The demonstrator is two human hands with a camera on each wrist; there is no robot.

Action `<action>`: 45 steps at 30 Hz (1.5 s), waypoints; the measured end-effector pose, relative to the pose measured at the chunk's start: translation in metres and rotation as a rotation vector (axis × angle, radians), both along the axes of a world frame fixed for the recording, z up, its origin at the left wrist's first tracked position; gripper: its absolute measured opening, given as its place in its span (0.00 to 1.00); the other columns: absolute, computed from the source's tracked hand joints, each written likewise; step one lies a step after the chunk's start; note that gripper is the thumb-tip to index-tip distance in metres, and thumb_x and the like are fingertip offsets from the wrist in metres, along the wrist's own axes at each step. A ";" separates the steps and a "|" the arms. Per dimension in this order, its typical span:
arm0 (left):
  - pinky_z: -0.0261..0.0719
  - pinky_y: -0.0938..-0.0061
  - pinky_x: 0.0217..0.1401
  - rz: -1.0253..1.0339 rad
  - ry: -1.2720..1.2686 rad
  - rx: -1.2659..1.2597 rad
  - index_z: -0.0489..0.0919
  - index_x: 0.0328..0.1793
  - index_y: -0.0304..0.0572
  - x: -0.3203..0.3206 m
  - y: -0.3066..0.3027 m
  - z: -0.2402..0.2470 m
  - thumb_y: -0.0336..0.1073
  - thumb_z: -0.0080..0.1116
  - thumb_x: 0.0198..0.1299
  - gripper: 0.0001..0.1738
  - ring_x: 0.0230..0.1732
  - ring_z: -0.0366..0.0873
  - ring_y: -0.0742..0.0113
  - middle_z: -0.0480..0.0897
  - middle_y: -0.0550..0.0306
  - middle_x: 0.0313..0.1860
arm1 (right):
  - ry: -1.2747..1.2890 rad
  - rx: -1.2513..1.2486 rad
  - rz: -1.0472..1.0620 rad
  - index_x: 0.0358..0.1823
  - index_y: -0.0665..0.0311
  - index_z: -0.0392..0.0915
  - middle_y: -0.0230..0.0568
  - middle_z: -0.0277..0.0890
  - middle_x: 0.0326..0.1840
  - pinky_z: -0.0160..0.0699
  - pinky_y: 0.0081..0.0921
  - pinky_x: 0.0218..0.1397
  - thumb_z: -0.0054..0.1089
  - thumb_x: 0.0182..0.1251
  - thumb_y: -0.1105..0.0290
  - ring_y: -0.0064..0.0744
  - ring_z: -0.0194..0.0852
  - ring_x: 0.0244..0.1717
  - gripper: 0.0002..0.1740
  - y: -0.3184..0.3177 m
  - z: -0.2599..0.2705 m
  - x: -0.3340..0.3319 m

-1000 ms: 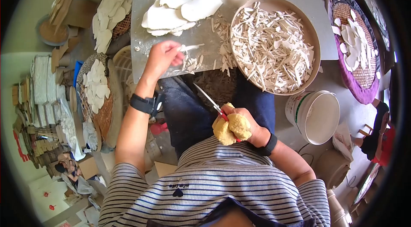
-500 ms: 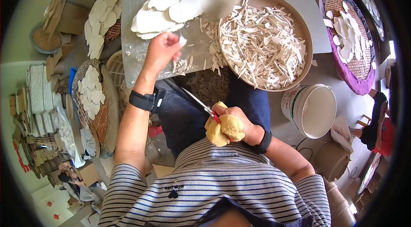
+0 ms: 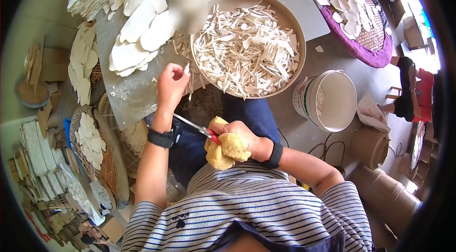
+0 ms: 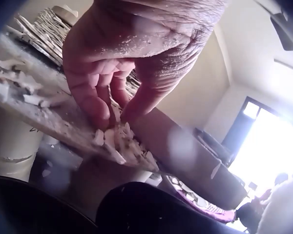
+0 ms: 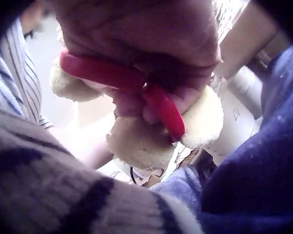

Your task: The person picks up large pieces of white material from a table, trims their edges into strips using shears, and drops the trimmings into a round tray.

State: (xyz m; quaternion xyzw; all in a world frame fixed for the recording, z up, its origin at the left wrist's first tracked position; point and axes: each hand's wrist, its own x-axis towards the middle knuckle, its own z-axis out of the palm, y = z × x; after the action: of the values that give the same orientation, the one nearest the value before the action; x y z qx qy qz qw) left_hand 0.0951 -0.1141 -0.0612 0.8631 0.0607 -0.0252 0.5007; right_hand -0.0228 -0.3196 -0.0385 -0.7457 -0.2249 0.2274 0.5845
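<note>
My left hand (image 3: 171, 88) is at the table's near edge, beside the round tray (image 3: 304, 54) heaped with white strips. Its thumb and fingers pinch a small whitish piece (image 3: 186, 68); in the left wrist view the hand (image 4: 136, 48) has its fingertips down at loose white strips (image 4: 122, 146). In my right hand (image 3: 244, 135), held over the lap, are red-handled scissors (image 3: 192, 125) with yellow spongy padding (image 3: 235, 147) around the handles. The blades point up and left towards my left wrist. In the right wrist view the fingers curl round the red handles (image 5: 105, 70).
Large white slices (image 3: 137, 33) are piled on the grey table (image 3: 128, 95). A white bucket (image 3: 339, 100) stands to the right of the tray. Woven trays with slices flank the table, one purple-rimmed (image 3: 354, 52). Another person (image 3: 408, 88) is at the far right.
The head view has shifted, so the table and tray sit further left. My left hand has moved across the table's near edge towards the tray. My right hand still holds the scissors over the lap.
</note>
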 end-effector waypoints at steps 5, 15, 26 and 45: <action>0.78 0.81 0.29 0.137 0.180 -0.509 0.72 0.41 0.35 -0.033 0.001 0.052 0.28 0.58 0.58 0.08 0.27 0.80 0.73 0.82 0.51 0.33 | 0.599 0.687 -0.213 0.36 0.61 0.69 0.40 0.73 0.29 0.74 0.29 0.37 0.60 0.54 0.72 0.37 0.77 0.34 0.10 0.008 -0.036 0.005; 0.80 0.76 0.39 0.153 0.116 -0.576 0.73 0.48 0.32 -0.077 -0.004 0.055 0.28 0.56 0.59 0.12 0.34 0.81 0.66 0.81 0.50 0.36 | -0.373 0.164 0.018 0.44 0.64 0.69 0.44 0.73 0.39 0.73 0.32 0.46 0.55 0.57 0.75 0.45 0.73 0.42 0.13 0.020 -0.020 0.029; 0.81 0.75 0.41 0.347 0.053 -0.726 0.75 0.48 0.31 -0.077 -0.005 0.041 0.27 0.55 0.60 0.11 0.36 0.82 0.64 0.81 0.50 0.37 | -0.255 0.060 0.066 0.39 0.65 0.72 0.49 0.71 0.39 0.74 0.35 0.44 0.55 0.53 0.70 0.51 0.72 0.42 0.12 0.017 -0.023 0.030; 0.79 0.77 0.43 -0.396 0.081 -0.371 0.78 0.44 0.31 0.025 -0.064 0.081 0.29 0.54 0.60 0.09 0.40 0.81 0.68 0.81 0.53 0.40 | 0.451 0.456 -0.018 0.39 0.66 0.74 0.26 0.72 0.28 0.70 0.15 0.37 0.45 0.72 0.63 0.13 0.68 0.31 0.14 0.005 0.011 0.005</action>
State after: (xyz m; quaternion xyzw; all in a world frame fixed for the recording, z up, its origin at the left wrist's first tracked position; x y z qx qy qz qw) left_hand 0.1198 -0.1777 0.0197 0.7501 -0.0949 -0.1680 0.6326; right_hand -0.0178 -0.3149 -0.0279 -0.5280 -0.1283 0.3255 0.7738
